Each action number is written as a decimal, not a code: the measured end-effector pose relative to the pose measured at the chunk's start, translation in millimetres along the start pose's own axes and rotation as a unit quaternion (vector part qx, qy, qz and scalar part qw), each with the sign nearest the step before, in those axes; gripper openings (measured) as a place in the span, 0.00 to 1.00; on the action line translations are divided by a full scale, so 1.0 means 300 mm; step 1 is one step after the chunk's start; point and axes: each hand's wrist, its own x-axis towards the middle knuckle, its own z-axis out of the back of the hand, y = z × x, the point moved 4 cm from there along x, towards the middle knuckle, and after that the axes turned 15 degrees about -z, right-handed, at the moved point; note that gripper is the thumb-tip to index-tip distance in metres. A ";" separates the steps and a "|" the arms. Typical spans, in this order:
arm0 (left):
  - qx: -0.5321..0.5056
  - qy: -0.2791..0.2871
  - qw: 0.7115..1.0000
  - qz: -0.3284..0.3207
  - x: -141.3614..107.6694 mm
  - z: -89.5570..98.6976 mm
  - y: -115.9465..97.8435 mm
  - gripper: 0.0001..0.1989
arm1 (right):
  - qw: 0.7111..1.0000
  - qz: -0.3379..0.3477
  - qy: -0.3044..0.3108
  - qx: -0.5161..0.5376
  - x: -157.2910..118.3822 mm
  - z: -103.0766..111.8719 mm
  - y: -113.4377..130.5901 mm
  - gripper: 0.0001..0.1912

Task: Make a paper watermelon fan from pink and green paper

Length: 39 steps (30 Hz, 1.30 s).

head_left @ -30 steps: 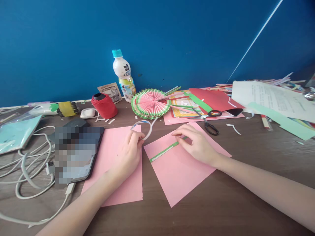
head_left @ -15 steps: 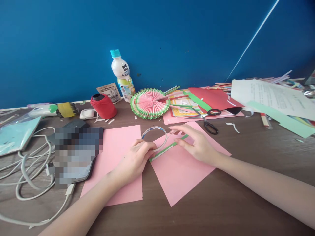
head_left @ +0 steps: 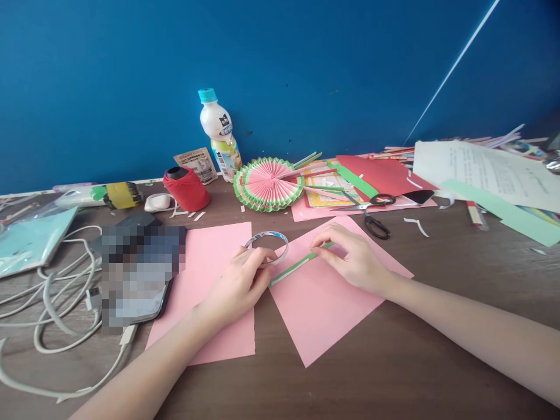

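Observation:
A ring-shaped roll of tape (head_left: 286,248) stands tilted in my left hand (head_left: 249,274), whose fingers close on its near lower edge. To the right lies a pink sheet (head_left: 315,315), turned at an angle. A narrow green paper strip (head_left: 286,273) crosses its upper left part, with a thin white tape strip (head_left: 301,264) along it. My right hand (head_left: 343,256) rests over the sheet, thumb and forefinger pinched together at the green strip. What sits between those fingertips is too small to make out. A second pink sheet (head_left: 223,344) lies partly under my left forearm.
Behind the sheets lie a pleated pink-and-green paper fan (head_left: 269,184) and black-handled scissors (head_left: 377,226). A bottle (head_left: 219,134) stands against the blue wall, beside a red-wrapped spool (head_left: 188,189). On the left are a phone (head_left: 144,274) and looped white cables (head_left: 56,338).
My left hand and the tape roll have shifted slightly left, away from my right hand. The right hand's fingers, spread apart before, have come together in a pinch.

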 end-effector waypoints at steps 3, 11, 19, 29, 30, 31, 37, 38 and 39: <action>0.001 0.006 1.000 -0.003 0.004 -0.002 -0.001 0.07 | 1.000 0.019 0.006 0.001 -0.004 -0.005 0.005 0.05; 0.034 0.019 0.999 -0.020 0.012 -0.002 -0.003 0.08 | 0.996 0.083 -0.002 -0.026 -0.012 -0.011 0.021 0.05; 0.089 0.056 0.992 -0.076 0.014 -0.009 -0.015 0.11 | 0.989 0.138 0.000 -0.058 -0.028 -0.022 0.027 0.07; 0.127 0.070 0.982 -0.120 0.011 -0.004 -0.027 0.10 | 0.988 0.147 -0.005 -0.046 -0.037 -0.017 0.026 0.08; 0.130 0.068 0.982 -0.115 0.009 -0.001 -0.025 0.10 | 0.991 0.131 -0.015 -0.035 -0.034 -0.011 0.021 0.08; 0.132 0.064 0.983 -0.109 0.007 0.002 -0.022 0.11 | 0.993 0.109 -0.025 -0.025 -0.031 -0.004 0.014 0.07; 0.209 0.016 0.977 -0.028 -0.002 0.024 0.026 0.11 | 0.999 -0.012 -0.030 0.018 -0.012 0.007 -0.018 0.04; 0.231 0.013 0.973 -0.012 -0.002 0.026 0.036 0.13 | 0.998 -0.037 -0.032 0.030 -0.009 0.007 -0.025 0.04; 0.250 0.013 0.968 0.006 -0.003 0.027 0.045 0.14 | 0.997 -0.061 -0.034 0.042 -0.008 0.008 -0.032 0.04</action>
